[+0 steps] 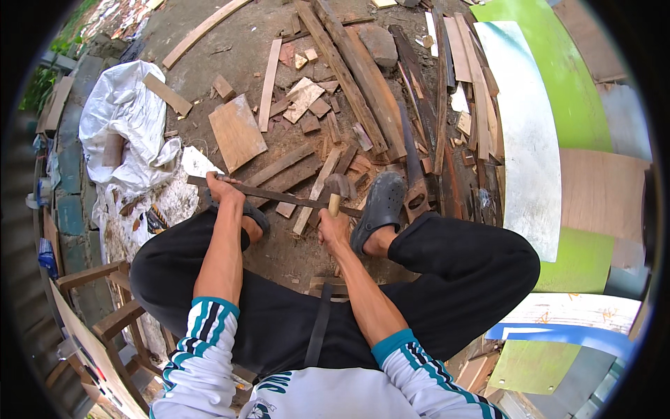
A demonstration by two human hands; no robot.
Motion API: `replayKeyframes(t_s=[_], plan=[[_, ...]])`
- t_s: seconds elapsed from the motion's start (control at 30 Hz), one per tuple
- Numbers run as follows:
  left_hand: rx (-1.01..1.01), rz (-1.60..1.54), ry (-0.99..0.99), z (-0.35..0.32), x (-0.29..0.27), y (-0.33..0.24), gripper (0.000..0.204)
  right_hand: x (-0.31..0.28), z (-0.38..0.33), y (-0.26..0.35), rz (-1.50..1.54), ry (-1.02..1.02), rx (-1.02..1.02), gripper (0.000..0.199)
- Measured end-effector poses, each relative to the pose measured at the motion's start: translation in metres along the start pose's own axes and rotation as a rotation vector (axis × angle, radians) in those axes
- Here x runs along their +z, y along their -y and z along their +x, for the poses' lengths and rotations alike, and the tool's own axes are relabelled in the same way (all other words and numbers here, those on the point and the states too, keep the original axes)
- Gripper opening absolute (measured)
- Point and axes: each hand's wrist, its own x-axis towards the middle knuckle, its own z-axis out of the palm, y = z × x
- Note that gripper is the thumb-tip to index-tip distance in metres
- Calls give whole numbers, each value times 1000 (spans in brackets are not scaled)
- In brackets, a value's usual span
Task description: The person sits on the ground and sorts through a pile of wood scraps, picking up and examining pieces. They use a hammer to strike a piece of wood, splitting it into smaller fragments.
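Note:
A long, thin dark wooden strip point(289, 198) lies crosswise in front of me, between my two feet. My left hand point(225, 188) is closed around it near its left end. My right hand point(333, 229) grips the pale wooden handle of a hammer point(334, 204). The hammer's grey metal head points away from me, over the strip near its right part. Whether the head touches the strip I cannot tell. Beside my right shoe, a handsaw point(417, 199) stands with its wooden grip toward me and its blade running away.
Wood offcuts, including a square board point(237, 131), litter the dirt ground ahead. Long planks point(363, 84) and a stone block point(377, 46) lie beyond. White sacking point(125, 105) is at left above a wooden stool frame point(118, 318). White and green panels point(527, 140) line the right.

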Motion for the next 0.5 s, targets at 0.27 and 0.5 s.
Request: replayKeyframes(t_s=[0.27,0.5], plan=[[-9,28,-10,-34,28,-1,27,2,-3,3,-41,64,-34,18],[-61,-51,137,-13,1,-1,27,-3,-12,13,159,42,-197,21]])
